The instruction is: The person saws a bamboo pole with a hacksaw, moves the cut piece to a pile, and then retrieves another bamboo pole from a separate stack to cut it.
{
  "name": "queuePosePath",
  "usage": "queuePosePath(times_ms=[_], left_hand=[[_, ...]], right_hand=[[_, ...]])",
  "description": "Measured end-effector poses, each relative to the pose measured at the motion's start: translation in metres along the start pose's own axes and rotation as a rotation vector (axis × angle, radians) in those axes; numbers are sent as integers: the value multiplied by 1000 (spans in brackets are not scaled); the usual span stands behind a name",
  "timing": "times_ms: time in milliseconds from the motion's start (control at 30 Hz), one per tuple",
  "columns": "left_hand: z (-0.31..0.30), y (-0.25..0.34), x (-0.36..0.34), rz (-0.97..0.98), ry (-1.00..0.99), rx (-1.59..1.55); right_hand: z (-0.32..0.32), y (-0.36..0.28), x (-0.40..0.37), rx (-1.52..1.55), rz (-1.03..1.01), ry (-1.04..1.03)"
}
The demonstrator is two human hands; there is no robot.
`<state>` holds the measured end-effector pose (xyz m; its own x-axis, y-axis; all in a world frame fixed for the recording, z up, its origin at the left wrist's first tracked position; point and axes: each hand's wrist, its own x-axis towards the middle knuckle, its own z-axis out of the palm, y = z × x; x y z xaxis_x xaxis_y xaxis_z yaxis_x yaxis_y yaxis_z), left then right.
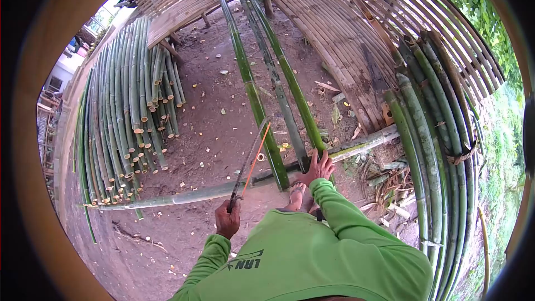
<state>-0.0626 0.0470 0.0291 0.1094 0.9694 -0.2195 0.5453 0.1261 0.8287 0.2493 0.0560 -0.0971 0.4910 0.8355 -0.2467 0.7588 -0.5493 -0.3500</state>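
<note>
- Bamboo pole (251,86): leftmost of three long green ones. It runs from 12 o'clock down to centre, with its near end resting across a cross pole (184,196) on the dirt.
- Left hand (227,220) at 7 o'clock: fingers clamped round the handle of a saw (249,161). The blade slants up toward 1 o'clock and meets the pole just above the cross pole.
- Right hand (319,167) just right of centre: fingers spread, palm pressing down where the other two poles end. A sandalled foot (296,191) sits just below it.
- Step, my read: crosscut near the pole's end, blade set against it. Can't tell if a kerf is started.
- Next stroke needs the blade square to the pole, the right hand stopping any roll, and fingers kept off the blade line.
- Around: cut bamboo stack (128,106) at 9, long-pole bundle (429,150) at 3, slatted panels (334,28) at 12–1.
</note>
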Motion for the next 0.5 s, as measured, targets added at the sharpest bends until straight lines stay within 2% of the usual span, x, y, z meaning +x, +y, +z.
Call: queuePosePath(times_ms=[100,200,400,467,500], left_hand=[[-2,5,2,21,-10,31],[-1,6,3,33,-17,50],[1,1,10,48,-61,38],[4,16,14,51,-92,6],[5,11,19,73,-91,47]], right_hand=[[-2,-4,10,-27,80,-11],[10,14,30,-2,17,13],[10,18,38,-12,-16,74],[9,20,35,-9,-18,92],[8,20,38,-6,4,55]])
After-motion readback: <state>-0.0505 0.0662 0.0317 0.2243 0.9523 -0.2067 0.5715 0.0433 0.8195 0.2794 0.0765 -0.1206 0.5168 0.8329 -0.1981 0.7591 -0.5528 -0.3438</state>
